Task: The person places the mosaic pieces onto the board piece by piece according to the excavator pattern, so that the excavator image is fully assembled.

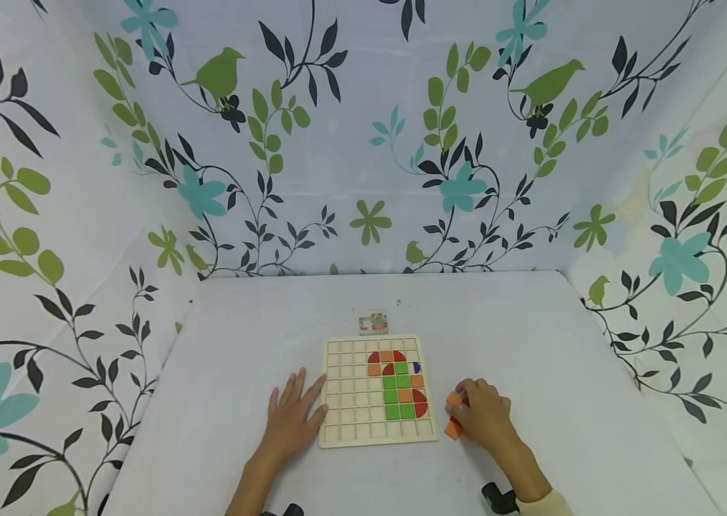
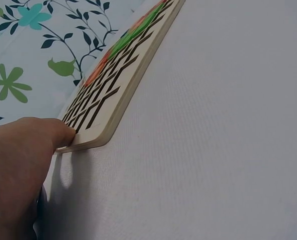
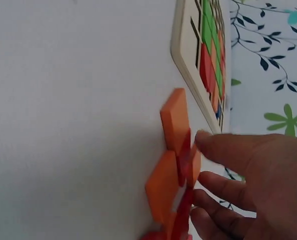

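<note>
Wooden grid board (image 1: pixel 363 398) flat on the table (image 1: pixel 241 322), with left hand (image 1: pixel 291 423), fingers spread wide, against its left edge, probably to steady it. Orange tiles (image 3: pixel 162 182) and red tiles (image 3: pixel 183 215) just right, prob for easy reach, under bent right hand (image 1: pixel 485 414); can't tell if pinching any.

Head view high, forward-down; 2 wrist views low, close (grid board (image 1: pixel 362 395) in all 3)
</note>
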Tool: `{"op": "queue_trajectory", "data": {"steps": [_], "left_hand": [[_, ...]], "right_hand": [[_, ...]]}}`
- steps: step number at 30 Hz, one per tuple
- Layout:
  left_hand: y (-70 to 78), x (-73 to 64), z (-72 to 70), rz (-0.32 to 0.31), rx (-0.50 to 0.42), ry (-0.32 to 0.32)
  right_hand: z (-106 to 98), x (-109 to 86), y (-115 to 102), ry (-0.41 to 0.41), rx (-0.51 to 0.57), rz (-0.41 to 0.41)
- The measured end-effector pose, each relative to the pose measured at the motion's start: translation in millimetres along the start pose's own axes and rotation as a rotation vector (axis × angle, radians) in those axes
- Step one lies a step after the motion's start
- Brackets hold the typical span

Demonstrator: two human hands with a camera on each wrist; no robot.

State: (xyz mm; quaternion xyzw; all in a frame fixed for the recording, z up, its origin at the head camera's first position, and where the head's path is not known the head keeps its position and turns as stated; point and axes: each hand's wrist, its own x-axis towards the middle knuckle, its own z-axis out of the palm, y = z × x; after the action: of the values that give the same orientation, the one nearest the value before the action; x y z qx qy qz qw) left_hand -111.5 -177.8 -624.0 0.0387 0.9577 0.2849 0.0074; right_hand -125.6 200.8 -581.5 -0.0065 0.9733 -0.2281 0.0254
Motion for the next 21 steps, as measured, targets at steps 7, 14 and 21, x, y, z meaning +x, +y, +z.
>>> {"op": "queue_trajectory", "data": {"steps": [7, 14, 21], "left_hand": [[3.8, -0.5, -3.1, 0.016, -0.002, 0.008], [2.1, -4.1, -4.2, -0.001, -0.010, 0.010], [1.2, -4.8, -2.4, 0.035, -0.013, 0.053]], "right_hand": [[7.1, 4.2, -10.3, 0.008, 0.005, -0.027], [14.4, 18.5, -11.0, -0.009, 0.085, -0.025], [19.9, 36.4, -13.4, -0.003, 0.108, -0.047]]}}
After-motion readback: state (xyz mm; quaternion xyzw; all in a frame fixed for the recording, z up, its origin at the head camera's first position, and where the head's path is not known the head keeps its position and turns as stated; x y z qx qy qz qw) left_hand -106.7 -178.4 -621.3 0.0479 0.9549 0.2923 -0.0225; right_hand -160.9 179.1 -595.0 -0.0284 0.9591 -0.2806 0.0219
